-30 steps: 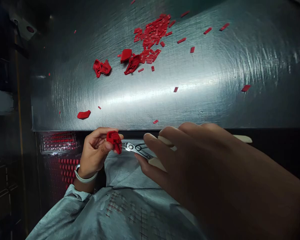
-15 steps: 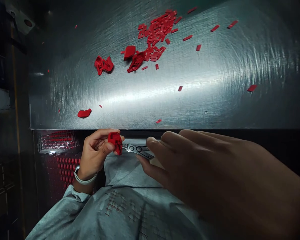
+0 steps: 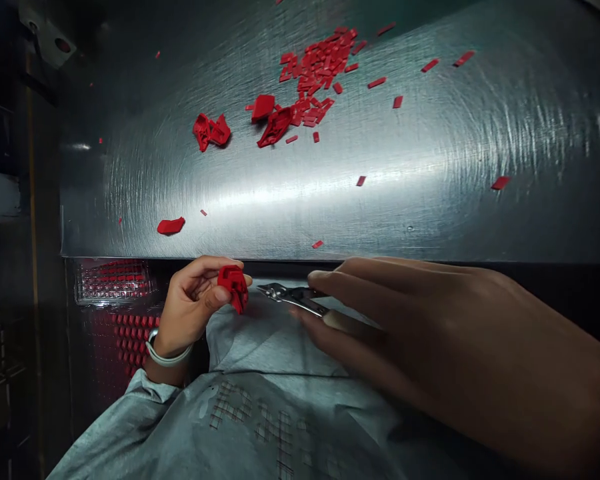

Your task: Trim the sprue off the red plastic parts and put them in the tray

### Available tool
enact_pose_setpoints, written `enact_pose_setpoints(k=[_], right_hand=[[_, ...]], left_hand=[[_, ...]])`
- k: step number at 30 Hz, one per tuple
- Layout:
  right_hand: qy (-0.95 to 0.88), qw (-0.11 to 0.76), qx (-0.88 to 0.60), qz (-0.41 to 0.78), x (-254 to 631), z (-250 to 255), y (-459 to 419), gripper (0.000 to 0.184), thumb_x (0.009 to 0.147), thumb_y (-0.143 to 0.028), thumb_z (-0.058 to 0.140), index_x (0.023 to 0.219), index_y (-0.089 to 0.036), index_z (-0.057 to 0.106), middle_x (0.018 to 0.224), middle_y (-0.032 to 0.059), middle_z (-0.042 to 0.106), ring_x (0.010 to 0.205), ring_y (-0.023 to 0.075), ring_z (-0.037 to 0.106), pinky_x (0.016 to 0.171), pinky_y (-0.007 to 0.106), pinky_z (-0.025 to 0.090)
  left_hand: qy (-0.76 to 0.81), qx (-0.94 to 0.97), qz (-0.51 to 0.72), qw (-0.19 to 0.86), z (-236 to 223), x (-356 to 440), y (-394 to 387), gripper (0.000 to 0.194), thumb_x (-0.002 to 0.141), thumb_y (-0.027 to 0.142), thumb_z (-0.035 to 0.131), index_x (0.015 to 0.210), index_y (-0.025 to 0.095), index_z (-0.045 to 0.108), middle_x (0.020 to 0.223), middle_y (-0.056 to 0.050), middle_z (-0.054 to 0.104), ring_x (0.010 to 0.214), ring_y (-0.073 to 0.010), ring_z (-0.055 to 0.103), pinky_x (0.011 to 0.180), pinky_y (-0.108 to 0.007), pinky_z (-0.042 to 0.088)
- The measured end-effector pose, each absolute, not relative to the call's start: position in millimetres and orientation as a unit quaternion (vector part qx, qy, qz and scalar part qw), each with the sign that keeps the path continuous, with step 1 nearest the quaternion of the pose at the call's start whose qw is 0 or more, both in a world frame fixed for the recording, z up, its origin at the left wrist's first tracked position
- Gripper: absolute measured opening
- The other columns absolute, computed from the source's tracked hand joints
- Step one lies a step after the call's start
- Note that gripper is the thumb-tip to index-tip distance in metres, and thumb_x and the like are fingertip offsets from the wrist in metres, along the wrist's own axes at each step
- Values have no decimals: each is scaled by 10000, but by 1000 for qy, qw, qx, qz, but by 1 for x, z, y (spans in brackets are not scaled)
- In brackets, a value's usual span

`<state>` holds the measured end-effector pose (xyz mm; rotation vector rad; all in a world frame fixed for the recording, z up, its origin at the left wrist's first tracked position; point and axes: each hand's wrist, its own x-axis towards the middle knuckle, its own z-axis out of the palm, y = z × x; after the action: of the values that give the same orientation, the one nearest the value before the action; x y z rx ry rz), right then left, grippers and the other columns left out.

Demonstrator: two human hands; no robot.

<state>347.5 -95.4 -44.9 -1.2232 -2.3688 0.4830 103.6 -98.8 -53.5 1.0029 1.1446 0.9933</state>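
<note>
My left hand point(image 3: 193, 305) pinches a small red plastic part point(image 3: 233, 285) between thumb and fingers, just below the near edge of the steel table point(image 3: 430, 167). My right hand point(image 3: 430, 347) is closed around the pale handles of small metal cutters point(image 3: 293, 295). The cutter jaws point left and stand a short gap away from the red part. A white bracelet sits on my left wrist. Both hands hover over my grey garment.
A heap of small red offcuts point(image 3: 320, 63) lies at the far middle of the table, with larger red parts point(image 3: 211, 131) point(image 3: 275, 125) beside it and one red piece point(image 3: 171, 226) near the front edge. A clear tray of red parts point(image 3: 114, 283) sits lower left.
The cutters have drawn back to the right, away from the red part they were touching. My left hand has stayed put with the part.
</note>
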Motion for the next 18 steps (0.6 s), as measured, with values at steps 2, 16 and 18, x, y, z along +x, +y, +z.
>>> enact_pose_setpoints(k=[2, 16, 18], right_hand=[[-853, 209, -455, 144, 348, -47, -97, 552, 1140, -388, 270, 835, -190, 686, 706, 57, 644, 548, 243, 621, 503, 370, 408], [-839, 280, -454, 108, 341, -58, -106, 312, 1131, -351, 431, 982, -176, 642, 864, 96, 695, 674, 235, 623, 602, 399, 501], [-839, 282, -454, 100, 341, -57, -106, 279, 1124, -351, 466, 1001, -178, 647, 848, 81, 690, 677, 227, 632, 607, 387, 512]], left_hand=[[495, 442, 430, 612, -55, 102, -100, 283, 847, 445, 872, 1056, 257, 841, 830, -34, 817, 745, -153, 788, 684, -189, 623], [426, 515, 470, 577, -56, 97, -101, 242, 941, 258, 789, 1181, 291, 787, 1066, -54, 813, 952, -160, 781, 806, -226, 643], [416, 522, 475, 574, -55, 99, -102, 244, 947, 243, 781, 1186, 295, 776, 1083, -51, 801, 965, -158, 773, 808, -229, 641]])
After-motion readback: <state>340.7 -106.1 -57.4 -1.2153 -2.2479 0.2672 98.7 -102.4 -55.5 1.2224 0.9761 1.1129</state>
